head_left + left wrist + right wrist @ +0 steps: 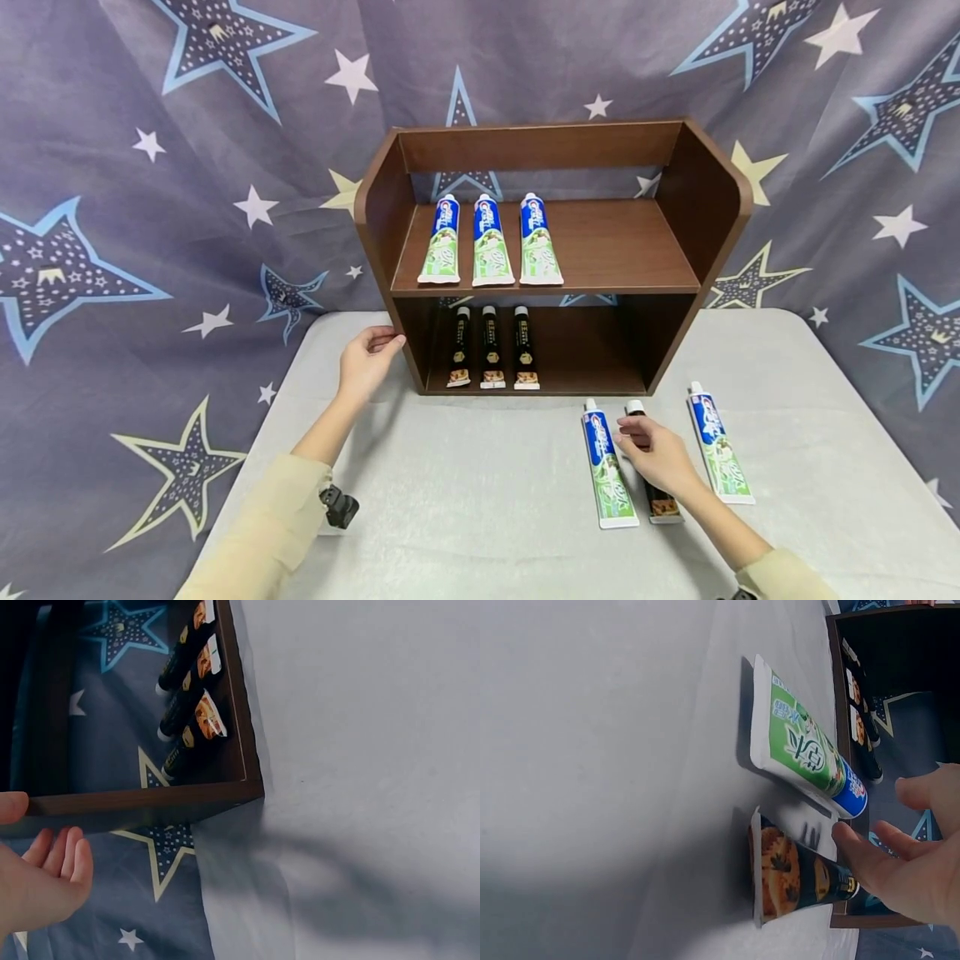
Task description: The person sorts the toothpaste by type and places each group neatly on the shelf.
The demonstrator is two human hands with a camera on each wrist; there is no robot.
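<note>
At the left side of a brown two-level shelf (pixel 615 250), my left hand (pixel 365 362) holds the side panel. The left wrist view shows the thumb on the panel's inner edge and the fingers on its outer side. My right hand (pixel 660 457) hovers over a black toothpaste tube (pixel 664 505) lying on the table, its fingers apart and partly covering the tube. In the right wrist view, a fingertip is close beside that tube's body. Left of it lies a blue, white and green toothpaste tube (pixel 607 475); a matching tube (pixel 720 454) lies to the right.
Three blue-green toothpaste tubes (pixel 492 246) lie side by side on the upper level, towards the left. Below them, three black tubes (pixel 491 350) line the lower level. A pale cloth covers the table (pixel 450 483); a star-patterned curtain (pixel 285 167) hangs behind.
</note>
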